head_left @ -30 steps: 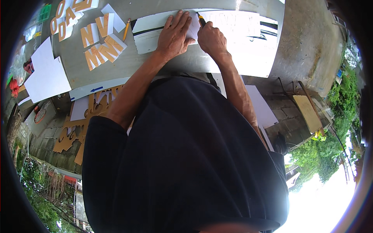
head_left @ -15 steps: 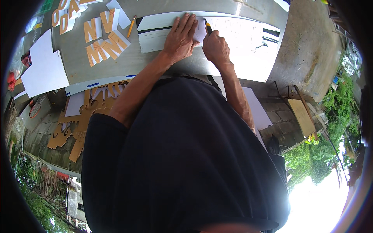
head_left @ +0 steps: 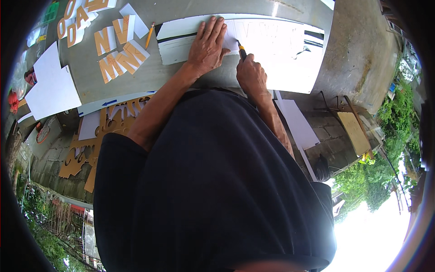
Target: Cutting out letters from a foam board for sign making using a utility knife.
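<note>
Right grip (head_left: 252, 75) grasps cutter (head_left: 243, 54), blade at white board (head_left: 287, 70); left grip (head_left: 207, 51) lies flat, ungrasping, over this board; cut letters (head_left: 132, 56) lie left of it, its drawn outlines (head_left: 265, 31) apparently uncut

Marks that can be made out are mostly single letter forms: on the gray surface (head_left: 84, 77), toward the upper left, one cluster of tan-faced, white-sided letter blocks (head_left: 71, 35) lies together, and to its right lies a second letter group (head_left: 102, 44) of the same make, some faces bearing thin reddish lines too small to read. Faint letter outlines run across the white sheet (head_left: 265, 31), partly washed out by glare. On a pale strip (head_left: 89, 109) by the near edge, a blue arrow (head_left: 109, 103) points left.
</note>
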Demonstrator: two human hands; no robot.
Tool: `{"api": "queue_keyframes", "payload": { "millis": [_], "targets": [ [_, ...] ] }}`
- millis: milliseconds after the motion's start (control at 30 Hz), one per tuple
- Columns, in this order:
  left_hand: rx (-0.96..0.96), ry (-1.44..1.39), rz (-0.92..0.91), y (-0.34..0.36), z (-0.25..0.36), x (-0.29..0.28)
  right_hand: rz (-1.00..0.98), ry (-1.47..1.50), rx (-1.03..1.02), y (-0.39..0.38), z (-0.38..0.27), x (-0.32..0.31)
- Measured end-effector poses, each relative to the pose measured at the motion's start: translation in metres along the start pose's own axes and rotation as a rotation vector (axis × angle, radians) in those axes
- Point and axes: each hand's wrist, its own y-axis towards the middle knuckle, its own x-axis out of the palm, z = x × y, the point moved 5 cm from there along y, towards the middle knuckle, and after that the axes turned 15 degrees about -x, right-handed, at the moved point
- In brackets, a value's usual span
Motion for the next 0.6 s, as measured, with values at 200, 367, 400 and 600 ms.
{"api": "queue_keyframes", "payload": {
  "millis": [200, 367, 400, 600],
  "targets": [
    [-0.002, -0.001, 0.006, -0.001, 0.0, 0.002, -0.02, -0.006, 0.028, -0.01, 0.007, 0.01],
    [0.008, -0.048, 0.014, -0.003, 0.0, 0.001, -0.022, 0.008, 0.045, -0.02, 0.012, 0.017],
    [0.015, -0.05, 0.012, -0.001, 0.001, 0.0, -0.006, -0.003, 0.03, -0.021, 0.013, 0.017],
    [0.024, 0.005, 0.006, 0.0, 0.003, -0.001, 0.047, 0.006, -0.011, -0.025, 0.016, 0.023]
  ]
}}
